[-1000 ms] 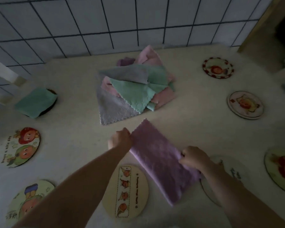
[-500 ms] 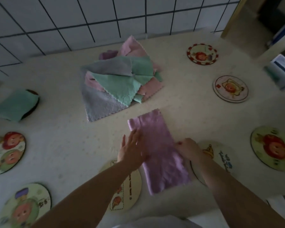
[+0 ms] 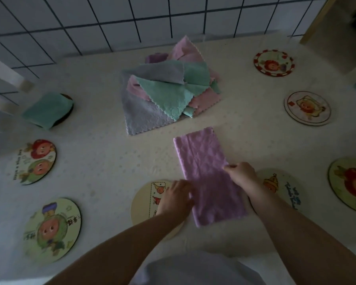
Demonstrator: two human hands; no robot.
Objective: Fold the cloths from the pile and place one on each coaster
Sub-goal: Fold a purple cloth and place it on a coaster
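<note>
Right hand (image 3: 242, 174) pinching the purple cloth (image 3: 209, 177) at its right edge; left hand (image 3: 176, 197) slid back from mid-cloth to the left edge, grip unclear. Lying flat, folded once, on the counter (image 3: 111, 161) between two coasters. Ready for halving. Pile (image 3: 167, 93) beyond.

Both hands (image 3: 178, 197) (image 3: 242, 174) hold a folded purple cloth (image 3: 207, 173) on the table (image 3: 103, 161).
</note>
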